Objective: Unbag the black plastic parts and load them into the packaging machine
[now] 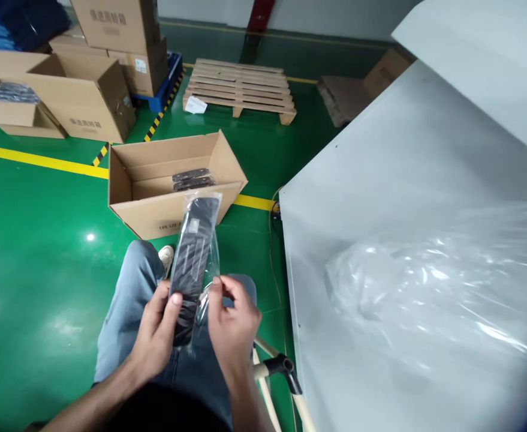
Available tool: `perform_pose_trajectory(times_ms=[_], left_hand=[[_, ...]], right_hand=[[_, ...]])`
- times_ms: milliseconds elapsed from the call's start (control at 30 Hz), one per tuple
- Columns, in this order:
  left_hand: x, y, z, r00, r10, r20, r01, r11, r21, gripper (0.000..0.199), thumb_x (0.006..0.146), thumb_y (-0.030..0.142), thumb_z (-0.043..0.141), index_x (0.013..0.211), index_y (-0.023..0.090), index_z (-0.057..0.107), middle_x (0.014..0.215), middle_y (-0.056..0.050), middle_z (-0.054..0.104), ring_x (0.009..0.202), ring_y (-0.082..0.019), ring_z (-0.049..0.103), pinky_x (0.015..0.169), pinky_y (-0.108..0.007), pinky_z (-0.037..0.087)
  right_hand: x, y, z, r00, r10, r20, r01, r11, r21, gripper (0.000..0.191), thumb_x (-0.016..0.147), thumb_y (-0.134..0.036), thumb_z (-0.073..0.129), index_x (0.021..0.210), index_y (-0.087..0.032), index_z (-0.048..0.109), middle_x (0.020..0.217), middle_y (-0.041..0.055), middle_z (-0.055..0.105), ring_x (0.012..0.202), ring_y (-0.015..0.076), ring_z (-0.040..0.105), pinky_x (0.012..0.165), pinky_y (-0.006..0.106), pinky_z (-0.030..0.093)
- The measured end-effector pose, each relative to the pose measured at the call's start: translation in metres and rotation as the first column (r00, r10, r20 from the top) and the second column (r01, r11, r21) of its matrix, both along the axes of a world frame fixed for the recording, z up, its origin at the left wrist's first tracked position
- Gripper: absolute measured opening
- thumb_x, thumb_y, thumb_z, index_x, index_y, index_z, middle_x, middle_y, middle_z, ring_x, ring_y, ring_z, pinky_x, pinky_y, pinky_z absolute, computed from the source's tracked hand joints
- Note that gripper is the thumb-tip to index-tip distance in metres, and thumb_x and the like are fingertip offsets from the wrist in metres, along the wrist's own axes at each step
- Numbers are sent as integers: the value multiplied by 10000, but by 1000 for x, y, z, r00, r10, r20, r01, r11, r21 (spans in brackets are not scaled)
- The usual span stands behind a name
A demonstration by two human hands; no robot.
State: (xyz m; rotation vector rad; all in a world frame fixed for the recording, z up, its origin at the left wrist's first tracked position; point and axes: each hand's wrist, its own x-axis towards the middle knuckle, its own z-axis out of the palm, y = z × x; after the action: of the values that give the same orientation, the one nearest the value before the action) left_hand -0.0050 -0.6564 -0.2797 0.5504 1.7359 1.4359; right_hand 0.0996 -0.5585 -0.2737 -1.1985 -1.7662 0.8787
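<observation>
A long black part [193, 258] in a clear plastic bag stands tilted above my lap. My left hand [160, 324] grips its lower left side, thumb on the front and fingers behind. My right hand [232, 315] pinches the loose edge of the clear bag [213, 264] at the part's right side. Beyond the bagged part, an open cardboard box [155, 216] sits on the green floor, with several dark bagged parts [193, 179] inside.
To the right is a large grey surface [317, 240] with clear plastic bags [407, 282] on it. Cream tubes with a black joint [279, 364] stand beside my right leg. Farther off are a wooden pallet [240, 90], another open carton [83, 114] and stacked boxes [119, 30].
</observation>
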Motion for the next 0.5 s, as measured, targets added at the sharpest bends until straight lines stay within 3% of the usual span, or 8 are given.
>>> perform_pose_trajectory(times_ms=[67,133,267,333,400,500], left_hand=[[-3,5,2,990,23,140,-24,1000,8,525,972,712,568,1034,219,740,895,-42,720,843,-241,666,786,-335,579],[-7,9,3,979,13,203,-13,1000,0,544,958,737,572,994,219,733,832,-24,696,777,-229,642,735,-328,563],[-13,13,4,999,13,50,-13,1000,-1,489,989,698,566,985,227,698,849,-10,667,801,-211,598,735,-300,522],[-13,15,4,997,55,-49,-54,998,10,470,1008,682,543,979,232,677,886,-15,664,830,-213,586,759,-299,514],[-14,16,4,992,93,-89,-92,996,15,459,1020,673,524,960,237,655,891,-16,656,823,-211,574,754,-299,508],[-16,19,4,996,71,-59,-73,997,-33,477,1033,673,489,919,235,636,795,-3,617,727,-196,533,665,-292,478]], right_hand=[[1,4,-1,994,-1,-108,-21,979,-203,271,1022,-416,589,938,-197,727,682,30,732,595,165,702,575,251,572],[3,9,-2,984,14,-177,-69,949,-307,305,1017,-465,590,946,-197,716,684,25,718,604,165,693,585,255,577],[4,4,-4,982,72,-176,-119,955,-273,353,978,-465,659,1206,-196,690,868,48,749,747,178,720,723,293,617],[4,-5,-7,977,164,-137,-196,944,-266,420,952,-443,705,1292,-200,659,888,40,750,769,180,723,733,287,611],[6,-14,-12,954,274,-124,-299,901,-313,349,980,-430,673,1245,-204,688,864,34,755,748,177,722,704,274,598],[15,-15,-22,944,301,-132,-329,873,-361,302,1044,-430,563,1130,-204,744,862,50,766,730,172,713,679,266,587]])
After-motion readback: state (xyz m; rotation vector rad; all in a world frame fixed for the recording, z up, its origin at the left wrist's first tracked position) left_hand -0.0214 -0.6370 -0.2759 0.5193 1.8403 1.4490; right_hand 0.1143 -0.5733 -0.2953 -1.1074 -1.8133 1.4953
